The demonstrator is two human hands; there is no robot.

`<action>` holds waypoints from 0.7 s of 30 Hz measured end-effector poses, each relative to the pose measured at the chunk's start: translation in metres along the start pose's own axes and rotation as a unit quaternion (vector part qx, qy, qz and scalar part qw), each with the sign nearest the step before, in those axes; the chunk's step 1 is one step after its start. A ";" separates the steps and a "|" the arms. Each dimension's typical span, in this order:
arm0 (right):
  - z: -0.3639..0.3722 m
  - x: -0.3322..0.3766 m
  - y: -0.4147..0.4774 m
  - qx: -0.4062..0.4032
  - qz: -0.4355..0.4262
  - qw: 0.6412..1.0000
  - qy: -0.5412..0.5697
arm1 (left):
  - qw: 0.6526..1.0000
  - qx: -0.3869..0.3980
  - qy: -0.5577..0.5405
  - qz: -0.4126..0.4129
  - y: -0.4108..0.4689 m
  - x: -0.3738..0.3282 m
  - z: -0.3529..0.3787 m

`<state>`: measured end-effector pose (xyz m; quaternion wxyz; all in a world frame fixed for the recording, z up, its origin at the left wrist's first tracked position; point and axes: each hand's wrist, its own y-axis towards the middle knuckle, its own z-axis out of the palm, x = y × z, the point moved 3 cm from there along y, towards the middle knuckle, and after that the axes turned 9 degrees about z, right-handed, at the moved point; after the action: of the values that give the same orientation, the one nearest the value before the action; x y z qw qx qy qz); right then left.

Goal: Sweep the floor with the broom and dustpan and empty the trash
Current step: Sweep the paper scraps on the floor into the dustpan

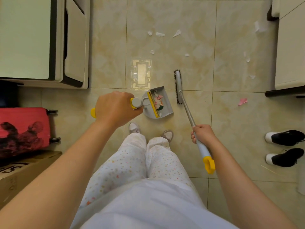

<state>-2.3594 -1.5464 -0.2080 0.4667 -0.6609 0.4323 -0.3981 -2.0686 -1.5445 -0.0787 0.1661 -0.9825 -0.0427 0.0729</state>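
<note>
My left hand grips the yellow-tipped handle of a grey dustpan, which stands on the tiled floor ahead of my feet. Paper scraps lie inside it against its yellow comb. My right hand is closed around the broom's metal shaft. The broom head rests on the floor just right of the dustpan, bristles facing left. White paper scraps are scattered on the tiles farther ahead, and a pink scrap lies to the right.
A cabinet stands at the left, another white unit at the right. A red suitcase and a cardboard box sit at my left. Two black shoes lie at the right.
</note>
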 end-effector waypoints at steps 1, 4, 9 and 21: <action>0.001 0.000 0.000 -0.004 0.006 1.000 -0.001 | 1.000 0.002 -0.002 0.003 -0.002 0.001 0.000; 0.003 -0.003 -0.003 -0.017 0.021 1.000 0.001 | 1.000 0.001 -0.008 0.015 -0.002 0.003 0.000; -0.002 -0.011 -0.024 -0.035 0.045 0.998 0.037 | 0.997 0.017 -0.009 0.071 0.021 -0.007 -0.010; -0.042 -0.017 -0.037 -0.137 0.052 0.980 0.134 | 0.977 0.012 -0.011 0.212 0.080 -0.084 -0.034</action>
<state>-2.3959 -1.5350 -0.1636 0.3297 -0.6358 0.5753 -0.3952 -2.1409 -1.6403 -0.0625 0.1582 -0.9662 0.1658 0.1181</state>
